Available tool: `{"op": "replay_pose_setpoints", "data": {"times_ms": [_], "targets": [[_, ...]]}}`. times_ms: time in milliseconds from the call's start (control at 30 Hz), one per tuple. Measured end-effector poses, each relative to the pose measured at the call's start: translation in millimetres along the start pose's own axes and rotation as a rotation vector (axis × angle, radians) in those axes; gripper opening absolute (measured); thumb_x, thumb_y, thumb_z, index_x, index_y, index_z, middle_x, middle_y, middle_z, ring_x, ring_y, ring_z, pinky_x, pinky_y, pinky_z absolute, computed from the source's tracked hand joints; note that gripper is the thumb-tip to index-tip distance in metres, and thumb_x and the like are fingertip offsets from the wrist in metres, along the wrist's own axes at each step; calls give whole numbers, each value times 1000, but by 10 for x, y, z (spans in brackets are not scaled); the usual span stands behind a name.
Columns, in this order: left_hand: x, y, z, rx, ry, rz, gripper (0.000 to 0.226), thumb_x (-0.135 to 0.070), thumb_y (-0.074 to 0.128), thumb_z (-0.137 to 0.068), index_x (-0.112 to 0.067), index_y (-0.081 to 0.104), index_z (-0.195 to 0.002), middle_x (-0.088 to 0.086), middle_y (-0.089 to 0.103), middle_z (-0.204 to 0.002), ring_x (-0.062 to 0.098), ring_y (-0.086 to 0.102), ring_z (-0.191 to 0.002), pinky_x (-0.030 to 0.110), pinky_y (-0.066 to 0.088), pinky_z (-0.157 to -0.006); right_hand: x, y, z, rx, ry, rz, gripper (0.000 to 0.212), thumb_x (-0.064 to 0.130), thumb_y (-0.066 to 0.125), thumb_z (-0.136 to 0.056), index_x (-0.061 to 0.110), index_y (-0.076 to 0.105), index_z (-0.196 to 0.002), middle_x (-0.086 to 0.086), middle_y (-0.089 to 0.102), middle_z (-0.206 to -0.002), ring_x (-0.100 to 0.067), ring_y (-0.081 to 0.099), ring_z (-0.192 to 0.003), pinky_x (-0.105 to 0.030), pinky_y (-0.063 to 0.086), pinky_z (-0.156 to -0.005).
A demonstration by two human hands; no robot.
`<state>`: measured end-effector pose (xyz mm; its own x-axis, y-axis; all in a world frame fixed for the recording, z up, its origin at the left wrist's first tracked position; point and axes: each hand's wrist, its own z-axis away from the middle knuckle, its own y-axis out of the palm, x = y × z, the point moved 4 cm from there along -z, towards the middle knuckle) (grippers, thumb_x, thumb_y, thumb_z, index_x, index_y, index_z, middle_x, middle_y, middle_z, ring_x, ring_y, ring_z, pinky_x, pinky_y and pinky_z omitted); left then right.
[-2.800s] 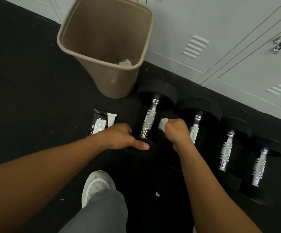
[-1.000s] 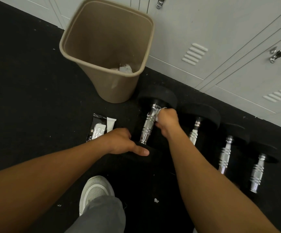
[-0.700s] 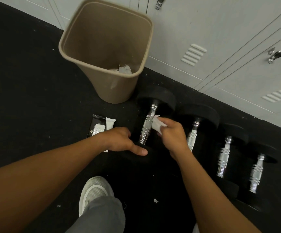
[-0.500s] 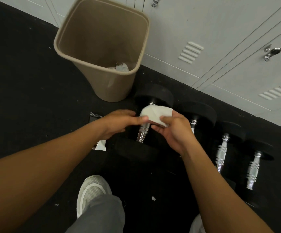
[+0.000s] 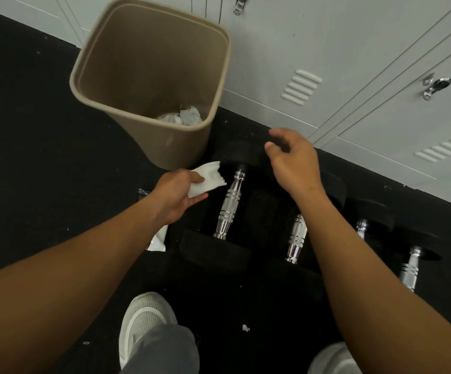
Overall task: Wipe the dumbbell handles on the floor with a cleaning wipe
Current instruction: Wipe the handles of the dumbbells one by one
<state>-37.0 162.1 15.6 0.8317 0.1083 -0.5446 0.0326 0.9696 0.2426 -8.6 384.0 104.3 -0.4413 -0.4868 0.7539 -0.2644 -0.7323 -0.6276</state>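
The left hand [image 5: 177,197] is pinching the wipe [image 5: 207,180] between thumb and fingers, holding it just at 9 o'clock of the first dumbbell handle [image 5: 229,205] and clear of it. The right hand [image 5: 294,161] is hovering over that dumbbell's far weight, its grip loosely spread and holding nothing. Four dumbbells are lying in a row on the floor [image 5: 29,163] before the lockers [image 5: 354,49]. No handle is being wiped just now. Judging by the wipe's place, the second handle [image 5: 297,238] and the two at 3 o'clock are probably waiting. The bin [image 5: 148,76] at 12 o'clock is holding scraps.
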Motion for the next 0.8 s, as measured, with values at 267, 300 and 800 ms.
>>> {"op": "replay_pose_setpoints", "data": {"times_ms": [267, 300, 800], "targets": [[57, -84, -115, 2, -79, -16, 44, 4, 48, -86, -2, 58, -128, 13, 66, -126, 28, 66, -112, 41, 56, -88, -9, 286, -161, 394, -63, 286, 52, 28, 54, -99, 27, 41, -149, 10, 36, -156, -15, 33, -144, -30, 23, -116], [61, -86, -130, -18, -85, -34, 43, 3, 48, -87, -2, 57, -129, 14, 64, -127, 30, 65, -114, 42, 55, -88, 0, 282, -155, 389, -68, 292, 52, 28, 54, -99, 28, 40, -149, 10, 35, -156, -15, 32, -144, -29, 22, -116], [13, 574, -131, 158, 157, -825, 26, -6, 49, -95, -3, 69, -110, 9, 67, -103, 23, 61, -98, 37, 48, -89, 7, 251, -146, 381, -43, 268, 53, 24, 56, -98, 26, 41, -149, 8, 37, -156, -17, 32, -144, -28, 23, -115]]}}
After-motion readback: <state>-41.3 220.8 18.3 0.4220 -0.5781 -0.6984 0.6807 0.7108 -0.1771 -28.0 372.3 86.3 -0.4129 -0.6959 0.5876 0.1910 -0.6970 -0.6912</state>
